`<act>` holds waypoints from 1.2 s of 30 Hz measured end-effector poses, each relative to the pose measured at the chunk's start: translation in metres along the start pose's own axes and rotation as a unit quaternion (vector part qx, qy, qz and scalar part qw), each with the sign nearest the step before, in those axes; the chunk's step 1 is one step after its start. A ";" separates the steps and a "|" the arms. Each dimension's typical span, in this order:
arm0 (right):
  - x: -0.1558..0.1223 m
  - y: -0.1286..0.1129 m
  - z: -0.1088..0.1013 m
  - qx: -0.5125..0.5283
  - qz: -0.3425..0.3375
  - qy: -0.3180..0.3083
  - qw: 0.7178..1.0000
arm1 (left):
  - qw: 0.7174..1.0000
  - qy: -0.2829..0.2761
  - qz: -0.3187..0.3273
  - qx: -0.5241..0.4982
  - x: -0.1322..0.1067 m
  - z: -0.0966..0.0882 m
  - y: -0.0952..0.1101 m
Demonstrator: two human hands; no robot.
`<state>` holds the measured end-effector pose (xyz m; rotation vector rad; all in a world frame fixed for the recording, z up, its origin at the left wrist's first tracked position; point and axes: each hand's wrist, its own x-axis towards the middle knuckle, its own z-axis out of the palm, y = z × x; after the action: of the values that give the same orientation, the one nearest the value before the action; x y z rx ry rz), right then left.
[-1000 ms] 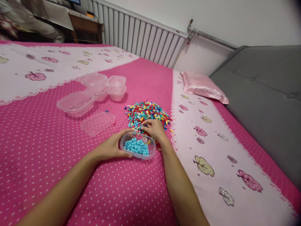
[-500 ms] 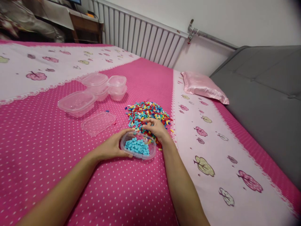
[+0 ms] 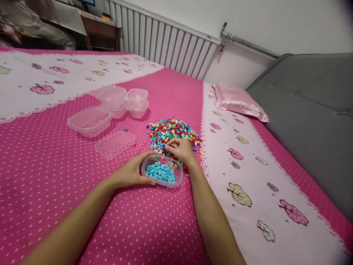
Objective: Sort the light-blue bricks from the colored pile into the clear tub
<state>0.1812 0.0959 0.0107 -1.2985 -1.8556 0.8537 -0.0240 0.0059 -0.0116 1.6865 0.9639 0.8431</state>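
A small clear plastic container (image 3: pixel 176 179) with light blue beads (image 3: pixel 161 172) in it rests on the pink dotted bedsheet. My left hand (image 3: pixel 132 171) is wrapped round its left rim. Just behind it lies a heap of mixed coloured beads (image 3: pixel 172 132). My right hand (image 3: pixel 180 150) rests on the near edge of that heap, above the container's far rim, with fingertips pinched together on something too small to make out.
A clear lid (image 3: pixel 115 144) lies left of the heap. Behind it stand several empty clear containers (image 3: pixel 89 120), some stacked (image 3: pixel 136 100). A pink pillow (image 3: pixel 238 102) and a grey headboard (image 3: pixel 311 110) are on the right. A white radiator (image 3: pixel 165 44) lines the far wall.
My right hand's fingers have shifted slightly over the near edge of the bead heap and closed into a pinch. The left hand and the container have stayed put.
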 end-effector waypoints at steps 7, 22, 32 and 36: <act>0.004 -0.008 -0.026 0.578 0.177 0.081 0.792 | 1.000 -0.004 -0.001 -0.001 0.000 -0.001 -0.001; 0.000 0.015 -0.019 0.067 0.115 -0.020 0.991 | 1.000 -0.002 -0.007 -0.001 -0.001 0.000 0.003; 0.000 0.006 -0.013 -0.188 0.065 -0.036 0.979 | 1.000 0.001 -0.010 -0.004 0.001 0.000 0.002; 0.000 0.005 -0.010 -0.212 0.040 -0.045 0.975 | 1.000 0.002 -0.015 -0.008 0.000 0.000 0.003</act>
<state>0.1924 0.0984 0.0122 -1.6241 -2.1485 0.5793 -0.0231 0.0056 -0.0089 1.6531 0.9799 0.8337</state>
